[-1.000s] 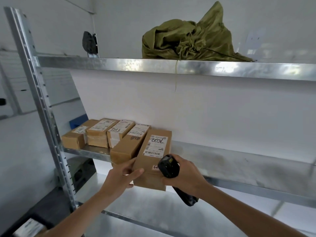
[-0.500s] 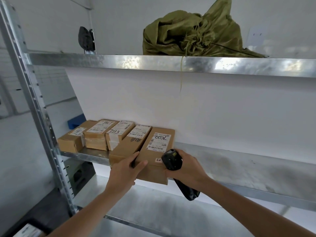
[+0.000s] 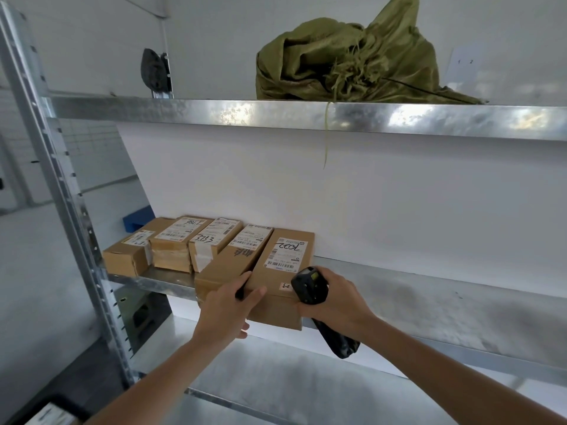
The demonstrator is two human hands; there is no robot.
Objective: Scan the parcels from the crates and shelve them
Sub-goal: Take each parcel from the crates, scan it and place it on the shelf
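Head view takes in a metal rack (image 3: 399, 119) against a white wall, its top shelf carrying a green sack (image 3: 346, 62) with a loose cord hanging over the edge. On the middle shelf (image 3: 429, 289) stands a row of brown parcels (image 3: 184, 243), labels up, packed side by side at the left end. The newest parcel (image 3: 282, 271) lies at the right of that row, touching its neighbour, but its near end juts out past the shelf lip. The left hand (image 3: 227, 305) grips that near end at the left corner, fingers laid over the top and thumb underneath. The right hand (image 3: 334, 299) is curled round a black scanner (image 3: 310, 285), whose head sits just beside the parcel's right front corner; whether the knuckles also press the box cannot be told. Judging by this, the parcel is being seated, not yet home. The risk is the overhang: let go now and the box could tip off the lip and drop to the shelf below. A skewed push from one corner could also wedge it against the neighbour or nudge the row leftward, and the scanner, held in a busy hand, could knock the box or slip.
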